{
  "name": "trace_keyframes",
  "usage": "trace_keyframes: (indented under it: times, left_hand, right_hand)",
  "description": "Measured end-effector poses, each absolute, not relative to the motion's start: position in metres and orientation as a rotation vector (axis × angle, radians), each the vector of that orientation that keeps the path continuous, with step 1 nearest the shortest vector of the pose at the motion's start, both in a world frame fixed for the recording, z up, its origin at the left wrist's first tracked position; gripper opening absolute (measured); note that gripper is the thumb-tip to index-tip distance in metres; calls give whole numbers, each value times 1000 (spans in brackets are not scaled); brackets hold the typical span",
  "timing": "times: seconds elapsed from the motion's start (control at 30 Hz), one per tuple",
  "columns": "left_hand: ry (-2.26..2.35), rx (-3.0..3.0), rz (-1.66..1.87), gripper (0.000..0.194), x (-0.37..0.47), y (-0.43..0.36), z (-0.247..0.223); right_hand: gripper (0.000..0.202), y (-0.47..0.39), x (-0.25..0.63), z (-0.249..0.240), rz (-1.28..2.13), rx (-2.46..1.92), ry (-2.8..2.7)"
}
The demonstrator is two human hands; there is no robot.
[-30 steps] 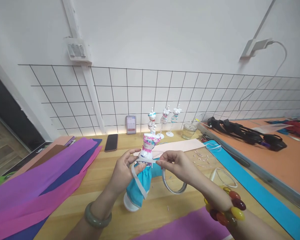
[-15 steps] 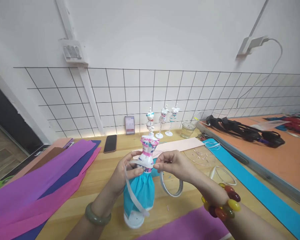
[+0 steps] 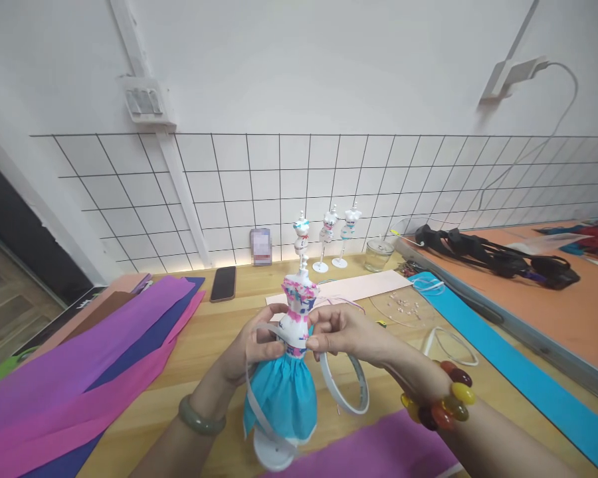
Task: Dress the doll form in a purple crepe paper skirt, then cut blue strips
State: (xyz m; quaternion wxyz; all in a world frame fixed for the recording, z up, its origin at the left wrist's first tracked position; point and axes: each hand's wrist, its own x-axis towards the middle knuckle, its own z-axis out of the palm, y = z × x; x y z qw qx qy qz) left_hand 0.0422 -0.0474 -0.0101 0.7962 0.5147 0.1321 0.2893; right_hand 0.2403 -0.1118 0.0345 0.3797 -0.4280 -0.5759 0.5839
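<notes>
A small white dress form (image 3: 295, 325), splotched pink and blue, stands upright in front of me wearing a gathered turquoise skirt (image 3: 282, 392). My left hand (image 3: 246, 345) is closed round its left side at the waist, the thumb in front. A white tape strip (image 3: 260, 415) crosses the waist under that thumb; its loose end hangs down over the skirt. On the other side, my right hand (image 3: 346, 332) pinches the tape against the form's right side. From these fingers hangs the white tape roll (image 3: 332, 388). The fingertips behind the form are hidden.
Three more dress forms (image 3: 327, 232) stand at the back beside a glass (image 3: 379, 254). A phone (image 3: 223, 284) lies back left, near purple fabric (image 3: 124, 332). At right are small beads (image 3: 402, 305), a turquoise strip (image 3: 508, 365) and black straps (image 3: 498, 255).
The form has tilted slightly and sits a little lower in view. My right hand has moved slightly, still pinching at the waist, and the tape roll has swung lower.
</notes>
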Motion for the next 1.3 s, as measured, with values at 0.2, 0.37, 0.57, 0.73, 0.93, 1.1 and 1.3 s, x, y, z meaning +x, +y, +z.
trace_keyframes:
  times: [0.2, 0.37, 0.57, 0.73, 0.93, 1.1, 1.3]
  left_hand:
    - [294, 1138, 572, 55, 39, -43, -5]
    - [424, 1283, 731, 35, 40, -38, -1]
    - [592, 1518, 864, 18, 46, -37, -5]
    - [584, 1599, 983, 17, 57, -50, -5]
    - [788, 1682, 1120, 44, 64, -64, -7]
    - [904, 1797, 1120, 45, 60, -60, -8]
    - [895, 1829, 1114, 40, 56, -57, -7]
  right_hand:
    - [28, -118, 236, 34, 1235, -1166, -1576]
    - [33, -124, 229, 33, 957, -1315, -1604]
    - [31, -123, 223, 31, 869, -1354, -1547]
    - [31, -120, 220, 33, 807, -1392, -1438]
    - [31, -115, 212, 34, 802, -1436, -1385]
    - [23, -115, 209, 34, 704, -1497, -1499]
    - [21, -120, 209, 42, 576, -1592, -1685]
